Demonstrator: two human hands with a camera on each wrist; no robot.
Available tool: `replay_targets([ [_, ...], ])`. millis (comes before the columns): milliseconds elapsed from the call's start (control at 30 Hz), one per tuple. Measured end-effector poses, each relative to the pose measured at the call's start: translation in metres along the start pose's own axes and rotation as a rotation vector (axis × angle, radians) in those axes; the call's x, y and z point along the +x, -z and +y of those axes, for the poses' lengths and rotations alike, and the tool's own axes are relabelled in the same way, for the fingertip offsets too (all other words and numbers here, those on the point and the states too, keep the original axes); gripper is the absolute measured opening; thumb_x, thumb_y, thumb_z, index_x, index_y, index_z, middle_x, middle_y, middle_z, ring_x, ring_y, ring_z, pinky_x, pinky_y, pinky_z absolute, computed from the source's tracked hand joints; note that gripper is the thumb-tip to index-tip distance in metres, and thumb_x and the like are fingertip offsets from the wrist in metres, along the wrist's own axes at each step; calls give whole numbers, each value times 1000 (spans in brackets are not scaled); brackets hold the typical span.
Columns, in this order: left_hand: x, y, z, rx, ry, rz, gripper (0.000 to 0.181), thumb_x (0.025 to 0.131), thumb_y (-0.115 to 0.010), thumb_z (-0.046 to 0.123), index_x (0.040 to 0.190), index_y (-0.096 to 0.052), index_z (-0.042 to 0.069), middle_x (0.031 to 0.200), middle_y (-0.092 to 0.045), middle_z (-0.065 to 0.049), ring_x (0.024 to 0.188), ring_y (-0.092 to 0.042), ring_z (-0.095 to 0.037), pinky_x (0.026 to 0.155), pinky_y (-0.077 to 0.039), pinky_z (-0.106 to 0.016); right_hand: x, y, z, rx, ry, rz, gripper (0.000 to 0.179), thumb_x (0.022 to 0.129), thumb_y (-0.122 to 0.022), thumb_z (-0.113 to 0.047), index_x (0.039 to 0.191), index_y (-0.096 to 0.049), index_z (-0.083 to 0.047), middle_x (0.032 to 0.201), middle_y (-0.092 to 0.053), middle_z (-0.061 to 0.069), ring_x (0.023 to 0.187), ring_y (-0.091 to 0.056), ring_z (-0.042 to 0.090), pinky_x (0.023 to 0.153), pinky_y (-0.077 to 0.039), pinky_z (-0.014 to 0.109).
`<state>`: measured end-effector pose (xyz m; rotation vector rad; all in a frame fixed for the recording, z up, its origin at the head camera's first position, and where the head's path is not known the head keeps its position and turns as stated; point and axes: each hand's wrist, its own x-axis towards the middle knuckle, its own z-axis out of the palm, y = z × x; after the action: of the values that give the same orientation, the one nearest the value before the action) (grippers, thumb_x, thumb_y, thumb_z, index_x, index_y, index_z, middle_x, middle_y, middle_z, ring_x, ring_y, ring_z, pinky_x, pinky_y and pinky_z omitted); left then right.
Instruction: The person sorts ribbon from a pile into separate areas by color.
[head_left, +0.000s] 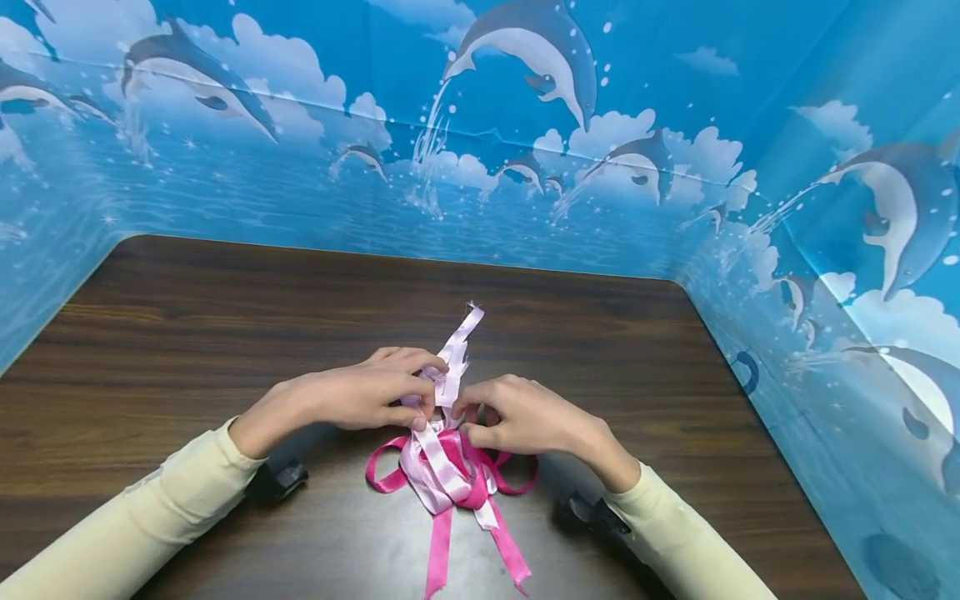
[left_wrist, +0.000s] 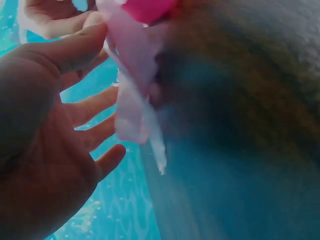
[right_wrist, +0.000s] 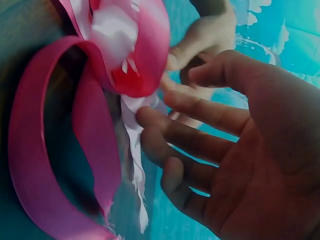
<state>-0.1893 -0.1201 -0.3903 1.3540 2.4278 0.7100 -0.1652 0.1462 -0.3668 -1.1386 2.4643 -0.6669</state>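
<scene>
A ribbon bow (head_left: 453, 475) in hot pink and pale pink lies in front of me, with pink loops at both sides and two tails toward me. Its pale lilac ribbon ends (head_left: 467, 327) stretch away, frayed at the tip. My left hand (head_left: 367, 392) pinches the pale ribbon (left_wrist: 132, 55) above the knot between thumb and forefinger; the other fingers spread beside it. Close by on the right, my right hand (head_left: 536, 417) has loosely bent fingers (right_wrist: 200, 135) beside the bow, the thumb apart from them. In the right wrist view a pink loop (right_wrist: 27, 140) hangs near the camera.
The bow lies on a dark wood-grain table (head_left: 225, 308). A blue sheet printed with dolphins (head_left: 300, 200) borders its back and sides. Black wrist devices (head_left: 288, 477) sit beneath both sleeves.
</scene>
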Motion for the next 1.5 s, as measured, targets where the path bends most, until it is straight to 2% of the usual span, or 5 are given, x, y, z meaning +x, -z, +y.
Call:
replay_targets([
  [267, -3, 18, 13, -169, -66, 89, 8, 97, -71, 34, 100, -66, 29, 133, -55, -3, 122, -49, -21, 100, -40, -55, 5, -8, -2, 94, 137, 48, 22, 98, -70, -37, 113, -71, -21, 94, -63, -16, 77, -59, 6, 66, -50, 26],
  [500, -7, 31, 19, -341, -58, 166, 9, 98, -71, 30, 104, -66, 25, 100, -65, 8, 94, -61, -14, 86, -52, -42, 3, -3, -3, 361, 120, 87, 10, 101, -66, -16, 109, -72, -12, 92, -67, -5, 80, -60, 12, 73, -53, 36],
  [800, -18, 53, 24, -399, -37, 252, 10, 97, -72, 22, 106, -69, 21, 92, -66, 1, 84, -60, -19, 77, -52, -38, -11, 21, -4, 700, 116, 71, 13, 102, -62, -8, 112, -69, -1, 87, -70, 15, 74, -59, 39, 65, -49, 36],
  [1267, -46, 86, 21, -371, 36, 369, 10, 99, -69, 17, 109, -69, 18, 82, -60, -9, 64, -54, -31, 51, -47, -36, -46, 70, 17, 584, 59, 313, 9, 96, -72, -10, 104, -73, -9, 83, -67, 19, 68, -61, 33, 57, -50, 35],
  [1500, -57, 97, 16, -357, 63, 436, 10, 99, -70, 17, 108, -70, 21, 79, -59, -8, 62, -52, -30, 47, -44, -37, -61, 88, 29, 544, 33, 419, 14, 94, -73, -6, 108, -70, -6, 88, -67, 24, 68, -62, 35, 60, -55, 38],
])
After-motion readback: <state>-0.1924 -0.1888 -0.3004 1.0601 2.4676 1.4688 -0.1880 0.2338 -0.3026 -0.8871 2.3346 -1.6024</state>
